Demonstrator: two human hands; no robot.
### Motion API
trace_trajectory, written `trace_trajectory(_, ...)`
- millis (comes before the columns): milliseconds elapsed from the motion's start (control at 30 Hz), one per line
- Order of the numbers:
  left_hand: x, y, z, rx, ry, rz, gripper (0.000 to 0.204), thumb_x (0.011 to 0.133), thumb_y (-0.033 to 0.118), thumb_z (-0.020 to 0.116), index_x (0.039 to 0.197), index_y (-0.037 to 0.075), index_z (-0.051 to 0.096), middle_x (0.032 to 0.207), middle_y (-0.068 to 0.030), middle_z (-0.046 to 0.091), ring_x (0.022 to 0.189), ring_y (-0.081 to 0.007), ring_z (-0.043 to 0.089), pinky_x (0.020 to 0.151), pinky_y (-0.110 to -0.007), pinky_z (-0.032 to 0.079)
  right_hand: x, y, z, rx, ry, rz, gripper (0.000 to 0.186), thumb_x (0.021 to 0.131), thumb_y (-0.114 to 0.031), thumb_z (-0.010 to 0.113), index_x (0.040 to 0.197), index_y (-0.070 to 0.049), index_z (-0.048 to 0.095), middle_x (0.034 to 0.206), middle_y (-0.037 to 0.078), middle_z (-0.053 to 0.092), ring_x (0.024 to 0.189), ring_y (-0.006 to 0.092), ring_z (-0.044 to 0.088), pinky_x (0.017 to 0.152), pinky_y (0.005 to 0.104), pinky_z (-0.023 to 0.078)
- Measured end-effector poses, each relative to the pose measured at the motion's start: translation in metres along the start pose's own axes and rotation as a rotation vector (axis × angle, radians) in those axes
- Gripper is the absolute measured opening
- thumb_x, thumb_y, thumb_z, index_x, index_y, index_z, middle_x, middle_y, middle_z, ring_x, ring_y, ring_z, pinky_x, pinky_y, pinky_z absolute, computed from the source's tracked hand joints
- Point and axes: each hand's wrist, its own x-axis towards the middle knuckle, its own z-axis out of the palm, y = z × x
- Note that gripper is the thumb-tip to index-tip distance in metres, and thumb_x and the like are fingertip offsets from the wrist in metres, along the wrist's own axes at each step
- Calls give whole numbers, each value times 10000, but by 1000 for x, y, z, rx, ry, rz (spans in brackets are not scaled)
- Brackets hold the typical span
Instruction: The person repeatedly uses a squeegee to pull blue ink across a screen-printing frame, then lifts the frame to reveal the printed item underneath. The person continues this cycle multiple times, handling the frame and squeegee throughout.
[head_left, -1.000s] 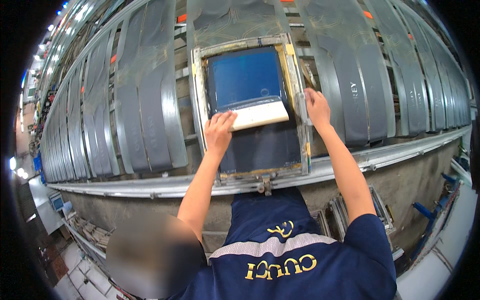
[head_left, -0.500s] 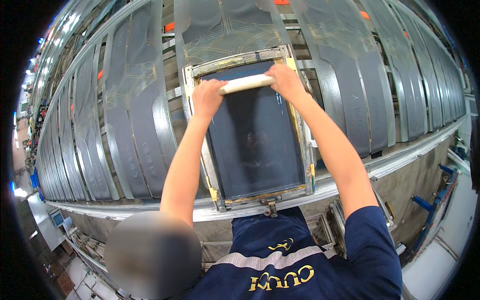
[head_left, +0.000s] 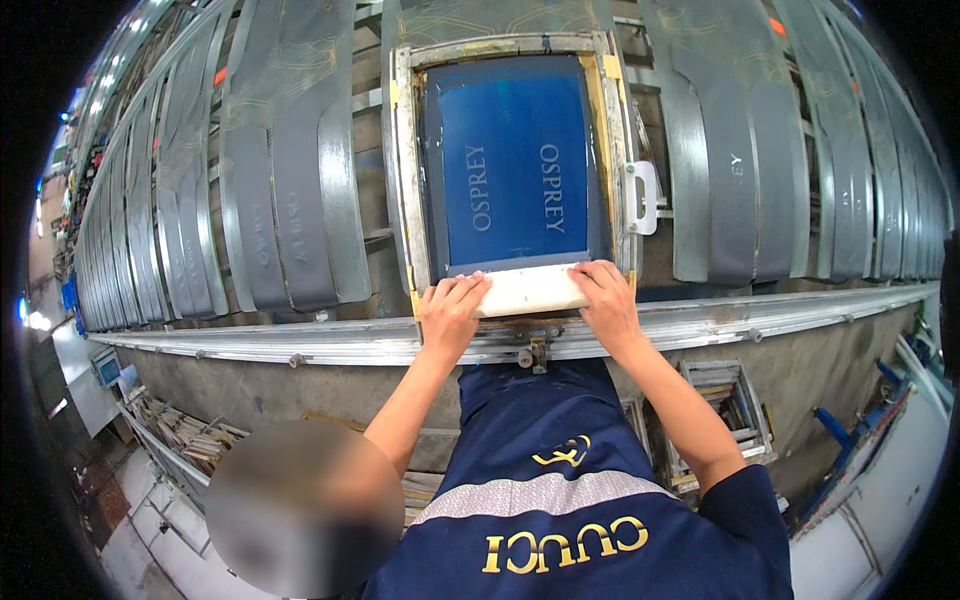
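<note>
A screen-printing frame (head_left: 404, 160) with worn, taped edges lies on the long table in front of me. Its blue mesh (head_left: 515, 120) carries lettering. Across the frame's near end lies a pale squeegee (head_left: 530, 290), held level by both hands. My left hand (head_left: 452, 312) is closed on its left end, and my right hand (head_left: 606, 298) on its right end. The squeegee's blade is hidden beneath its pale handle.
Grey cut panels (head_left: 270, 200) on shiny strips line the table on both sides. A white handle (head_left: 641, 198) juts from the frame's right side. The metal table rail (head_left: 720, 320) runs just before me. More frames (head_left: 725, 400) stand below, at right.
Both hands have drawn the squeegee from the frame's far end to its near end. The dark mesh now shows blue with lettering. The view has shifted too.
</note>
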Motion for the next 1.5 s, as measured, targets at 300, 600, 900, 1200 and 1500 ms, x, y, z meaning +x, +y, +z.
trace_trajectory(300, 215, -97, 1, -82, 141, -7, 224, 824, 106, 698, 1008, 187, 797, 1002, -60, 767, 944, -278, 720, 826, -422, 560, 219, 91, -21, -75, 175, -183, 325, 754, -14, 717, 1075, -68, 714, 1110, 133, 701, 1094, 318, 647, 977, 424, 522)
trace_trajectory(600, 317, -115, -3, 0, -40, -112, 244, 807, 223, 768, 1049, 231, 796, 1012, -60, 753, 961, -315, 703, 828, -439, 552, 309, 120, -43, -129, 112, 5, 263, 740, -102, 796, 999, -73, 759, 1042, 144, 725, 1042, 347, 661, 943, 440, 519)
trace_trajectory(900, 121, -49, 2, -58, 64, -9, 142, 876, 80, 691, 936, 159, 792, 814, -44, 712, 777, -265, 659, 698, -401, 521, 106, 60, -10, 32, 101, -62, 479, 597, 53, 801, 1062, -34, 725, 1075, 147, 709, 1049, 352, 657, 964, 433, 531)
trace_trajectory(1200, 0, -11, -10, -57, -3, -1, 379, 759, -41, 685, 1053, 176, 782, 1064, -8, 771, 982, -207, 707, 800, -363, 534, 6, -4, -13, 91, -49, 35, 486, 620, 102, 739, 1089, -27, 708, 1129, 127, 687, 1122, 334, 628, 984, 414, 532)
trace_trajectory(1500, 249, -102, -13, -83, 1, -23, 286, 827, 84, 697, 1083, 182, 780, 997, -104, 749, 967, -324, 698, 863, -438, 561, 246, 110, -35, -92, 115, -175, 346, 731, -51, 753, 1076, -67, 730, 1100, 145, 699, 1083, 337, 649, 963, 435, 520)
